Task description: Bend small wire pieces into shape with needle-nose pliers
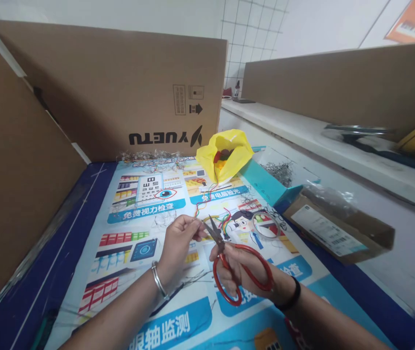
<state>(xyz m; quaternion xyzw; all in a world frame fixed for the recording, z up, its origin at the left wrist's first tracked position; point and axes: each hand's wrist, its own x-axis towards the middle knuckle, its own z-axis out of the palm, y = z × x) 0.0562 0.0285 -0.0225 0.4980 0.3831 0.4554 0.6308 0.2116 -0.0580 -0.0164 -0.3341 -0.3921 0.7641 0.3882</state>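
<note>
Red-handled scissors (260,265) are in my right hand (242,267), with fingers through the loops and the blades parted, pointing up and left. Close to the blade tips, my left hand (181,240) pinches thin coloured thread (198,209), its thumb and forefinger pressed together. The thread runs up towards a yellow bag (225,150), which stands open with red and yellow material inside. Short red, green and yellow threads (225,221) lie just behind the scissors on the printed poster (149,211).
An open cardboard box (338,228) sits at the right, beside a round clear dish (266,225). Thin wire pieces (280,172) are heaped behind it. A large carton (112,92) walls off the back left. A white ledge (284,124) runs along the right.
</note>
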